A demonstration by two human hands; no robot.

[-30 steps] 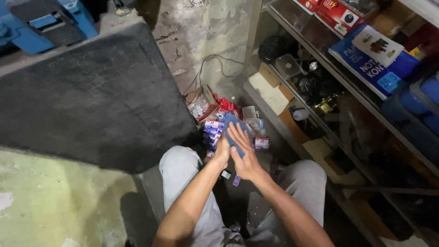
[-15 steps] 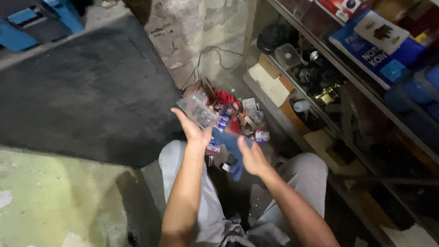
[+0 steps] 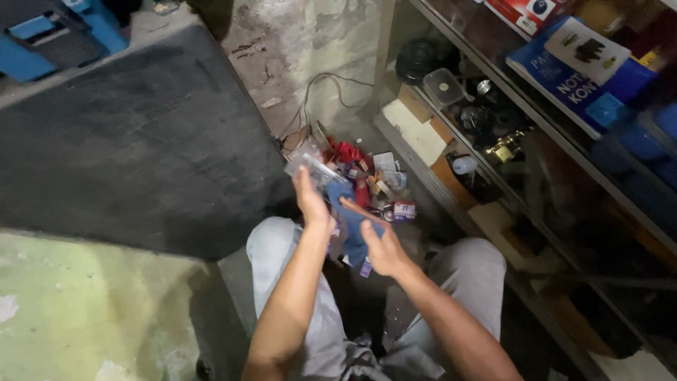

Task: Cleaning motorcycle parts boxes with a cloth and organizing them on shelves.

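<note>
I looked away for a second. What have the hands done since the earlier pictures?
The left hand lifted a clear plastic package off the pile, then drew back toward the right hand, which holds a blue cloth. The pile of small packages and the shelves stayed put.

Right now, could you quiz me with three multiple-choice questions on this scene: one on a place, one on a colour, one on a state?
1. Where is the pile of small packets?
A. On the floor by the shelves
B. On the top shelf
C. On the dark mat

2. What colour is the cloth?
A. Yellow
B. Blue
C. White

3. What is the left hand doing?
A. Resting on a knee
B. Hanging empty
C. Holding up a clear plastic case

Answers: 1 A, the packets lie on the floor below the wall; 2 B, it shows blue by the right hand; 3 C, its fingers grip the case.
</note>
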